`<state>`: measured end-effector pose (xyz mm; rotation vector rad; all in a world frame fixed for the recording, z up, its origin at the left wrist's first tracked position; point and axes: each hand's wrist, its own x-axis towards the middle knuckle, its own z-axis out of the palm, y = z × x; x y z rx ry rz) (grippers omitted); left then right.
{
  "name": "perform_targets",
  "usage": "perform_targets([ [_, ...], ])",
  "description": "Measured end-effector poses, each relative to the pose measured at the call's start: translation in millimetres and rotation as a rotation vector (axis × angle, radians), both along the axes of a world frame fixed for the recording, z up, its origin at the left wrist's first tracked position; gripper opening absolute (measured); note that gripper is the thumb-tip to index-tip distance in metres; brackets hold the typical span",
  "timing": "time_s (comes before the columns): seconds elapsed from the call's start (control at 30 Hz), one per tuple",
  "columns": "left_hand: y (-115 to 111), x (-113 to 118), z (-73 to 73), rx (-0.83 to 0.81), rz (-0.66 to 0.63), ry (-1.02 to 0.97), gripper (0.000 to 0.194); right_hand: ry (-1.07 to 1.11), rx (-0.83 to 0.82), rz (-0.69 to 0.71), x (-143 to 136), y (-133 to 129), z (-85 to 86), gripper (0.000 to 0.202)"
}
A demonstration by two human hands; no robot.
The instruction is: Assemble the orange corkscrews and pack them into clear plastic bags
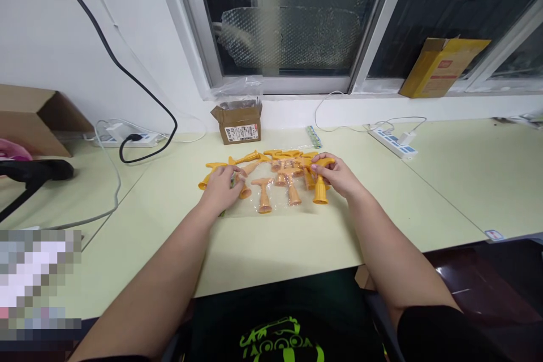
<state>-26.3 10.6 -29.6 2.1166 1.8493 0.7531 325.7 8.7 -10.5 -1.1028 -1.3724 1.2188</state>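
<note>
A clear plastic bag [278, 203] lies flat on the table, with several yellow-orange T-handled plastic pieces [264, 195] inside it, each with a flared, bell-like end. My left hand [221, 188] is closed on the bag's left end, where a bit of green printed strip shows. Between the thumb and fingers of my right hand [337, 175] is one T-handled piece [320, 191], gripped by its crossbar with the flared end downward. It is at the bag's right end. More loose pieces [250, 157] lie along the bag's far edge, and one is partly behind my left hand.
Behind the bag stands an open small cardboard box [241, 131] with clear plastic sticking out. A green patterned strip [314, 137] lies near the wall. Power strips [392, 141] with cables are on both sides. A yellow carton [443, 68] leans at the window. A black cable [106, 48] hangs left.
</note>
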Motion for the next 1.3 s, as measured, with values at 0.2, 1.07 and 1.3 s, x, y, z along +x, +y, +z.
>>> perform_targets([
  [0.2,-2,3,1.7,-0.048,0.004,-0.028,0.038,0.136,0.027,-0.122,-4,3,0.3,0.045],
  [1.07,0,3,-2.3,-0.090,-0.047,-0.064,0.039,-0.036,0.219,-0.326,-4,9,-7.6,0.027],
  [1.3,-1,3,-0.6,-0.115,-0.059,-0.034,0.042,0.019,0.248,-0.249,-4,10,-9.6,0.030],
])
